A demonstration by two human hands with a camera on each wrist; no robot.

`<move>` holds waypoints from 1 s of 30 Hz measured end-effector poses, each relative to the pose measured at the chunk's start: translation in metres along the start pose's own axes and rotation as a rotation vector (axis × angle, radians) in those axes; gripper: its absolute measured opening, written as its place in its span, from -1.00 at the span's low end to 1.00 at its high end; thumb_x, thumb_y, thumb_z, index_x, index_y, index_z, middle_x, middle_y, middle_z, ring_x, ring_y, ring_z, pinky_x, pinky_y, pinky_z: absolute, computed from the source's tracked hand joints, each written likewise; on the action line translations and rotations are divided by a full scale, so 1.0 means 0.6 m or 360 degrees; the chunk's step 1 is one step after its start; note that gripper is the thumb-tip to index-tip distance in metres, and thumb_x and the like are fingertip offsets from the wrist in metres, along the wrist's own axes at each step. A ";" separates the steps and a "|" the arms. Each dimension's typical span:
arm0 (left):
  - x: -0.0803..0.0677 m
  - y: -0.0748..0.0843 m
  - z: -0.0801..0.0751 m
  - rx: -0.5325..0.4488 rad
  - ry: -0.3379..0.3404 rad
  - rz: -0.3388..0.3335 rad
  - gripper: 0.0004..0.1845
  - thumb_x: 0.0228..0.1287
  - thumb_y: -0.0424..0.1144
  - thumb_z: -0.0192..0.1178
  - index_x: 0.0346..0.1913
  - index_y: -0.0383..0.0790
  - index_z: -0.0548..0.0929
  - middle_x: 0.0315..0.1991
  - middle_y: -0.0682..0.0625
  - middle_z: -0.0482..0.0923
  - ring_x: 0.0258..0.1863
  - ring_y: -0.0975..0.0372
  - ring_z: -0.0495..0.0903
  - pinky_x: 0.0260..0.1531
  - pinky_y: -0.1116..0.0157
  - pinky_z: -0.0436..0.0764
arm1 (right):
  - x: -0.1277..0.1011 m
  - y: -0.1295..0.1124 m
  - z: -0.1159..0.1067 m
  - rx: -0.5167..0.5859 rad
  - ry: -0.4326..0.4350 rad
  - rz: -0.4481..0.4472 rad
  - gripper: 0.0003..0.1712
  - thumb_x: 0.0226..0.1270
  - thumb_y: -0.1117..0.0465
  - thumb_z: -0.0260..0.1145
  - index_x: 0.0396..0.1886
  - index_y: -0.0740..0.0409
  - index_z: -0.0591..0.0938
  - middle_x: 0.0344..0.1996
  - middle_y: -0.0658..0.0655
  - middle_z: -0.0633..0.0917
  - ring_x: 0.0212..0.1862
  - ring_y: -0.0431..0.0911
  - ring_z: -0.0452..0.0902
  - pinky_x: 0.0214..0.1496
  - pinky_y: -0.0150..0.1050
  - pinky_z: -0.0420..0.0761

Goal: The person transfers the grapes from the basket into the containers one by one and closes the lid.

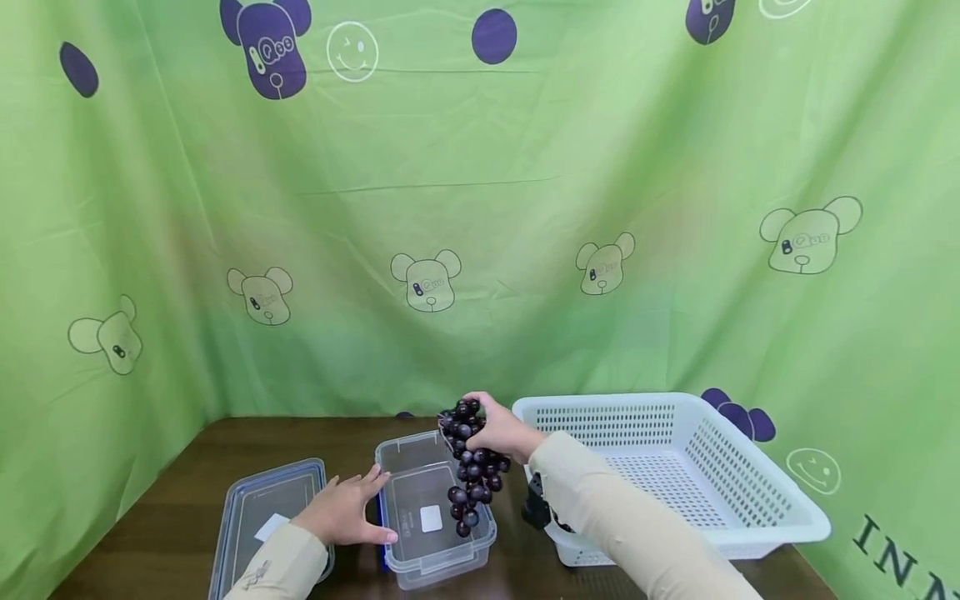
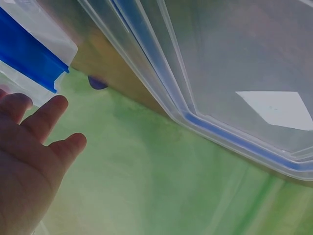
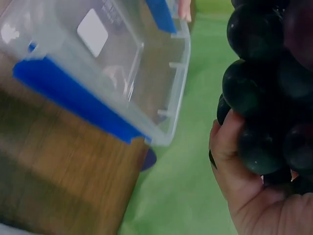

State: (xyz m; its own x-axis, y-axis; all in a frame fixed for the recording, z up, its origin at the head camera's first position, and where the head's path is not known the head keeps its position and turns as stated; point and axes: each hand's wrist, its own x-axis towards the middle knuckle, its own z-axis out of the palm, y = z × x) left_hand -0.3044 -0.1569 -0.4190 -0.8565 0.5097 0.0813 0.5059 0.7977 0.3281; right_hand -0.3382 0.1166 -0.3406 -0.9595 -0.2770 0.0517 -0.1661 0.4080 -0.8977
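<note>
Item 1, right hand [image 1: 501, 429]: I see its fingers curled round the top of a bunch of dark grapes [image 1: 471, 467], which hangs from the grip above the far right part of the clear container [image 1: 431, 517]. In the right wrist view the thumb presses against the berries.

Item 2, left hand [image 1: 345, 510]: fingers straight and lying together, laid flat against the left wall of the clear container, fingertips at its rim, thumb low along its near left side. It grips nothing.

Item 3, clear container: open, standing on the dark wooden table [image 1: 187, 492] near the middle, with blue clips at its sides and a white label on its floor.

Item 4, lid [image 1: 262, 521]: lying flat on the table just left of the left hand, bearing a white label.

Item 5, white basket [image 1: 675, 467]: perforated, right of the container, behind the right forearm.

Item 6, green cloth [image 1: 480, 233]: printed with bears, hung behind and to both sides.
</note>
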 end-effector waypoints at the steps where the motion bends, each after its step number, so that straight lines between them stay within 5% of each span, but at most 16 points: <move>1: 0.000 0.000 -0.001 0.0006 0.0001 -0.0001 -0.02 -0.08 0.23 0.38 0.31 -0.39 0.41 0.30 -0.39 0.29 0.18 -0.31 0.37 0.12 -0.39 0.14 | 0.002 -0.003 0.006 -0.0002 -0.0019 -0.0008 -0.10 -0.22 0.59 0.29 0.27 0.22 0.31 -0.01 0.39 0.51 -0.17 0.18 0.57 -0.22 0.00 0.64; 7: 0.005 0.000 -0.004 0.0063 0.0010 0.0021 -0.02 -0.08 0.27 0.36 0.30 -0.37 0.42 0.29 -0.37 0.32 0.15 -0.29 0.41 0.10 -0.36 0.20 | 0.013 -0.013 0.037 -0.0026 -0.0031 -0.0097 -0.08 -0.26 0.58 0.30 0.28 0.21 0.33 -0.02 0.38 0.51 -0.14 0.16 0.54 -0.19 -0.01 0.63; 20: 0.001 0.001 -0.004 0.0136 0.0018 -0.0001 -0.03 -0.09 0.28 0.35 0.31 -0.32 0.43 0.28 -0.33 0.36 0.16 -0.29 0.40 0.10 -0.35 0.21 | 0.021 0.001 0.101 -0.0265 0.0365 -0.0353 -0.08 -0.35 0.54 0.41 0.21 0.22 0.37 -0.06 0.38 0.60 -0.08 0.20 0.53 -0.04 0.06 0.54; 30: 0.002 0.000 0.002 0.0114 0.0006 0.0017 -0.04 -0.07 0.29 0.34 0.30 -0.32 0.44 0.28 -0.35 0.35 0.15 -0.27 0.42 0.07 -0.36 0.24 | 0.011 0.039 0.143 -0.0269 0.0312 -0.0316 -0.10 -0.33 0.54 0.41 0.20 0.28 0.37 -0.09 0.35 0.58 -0.10 0.17 0.52 -0.08 0.03 0.54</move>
State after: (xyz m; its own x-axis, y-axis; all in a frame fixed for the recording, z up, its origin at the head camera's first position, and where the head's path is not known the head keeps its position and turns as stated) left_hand -0.3052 -0.1561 -0.4201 -0.8514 0.5170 0.0882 0.5208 0.8135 0.2590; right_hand -0.3286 0.0497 -0.3987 -0.9274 -0.1995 0.3165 -0.3741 0.5062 -0.7770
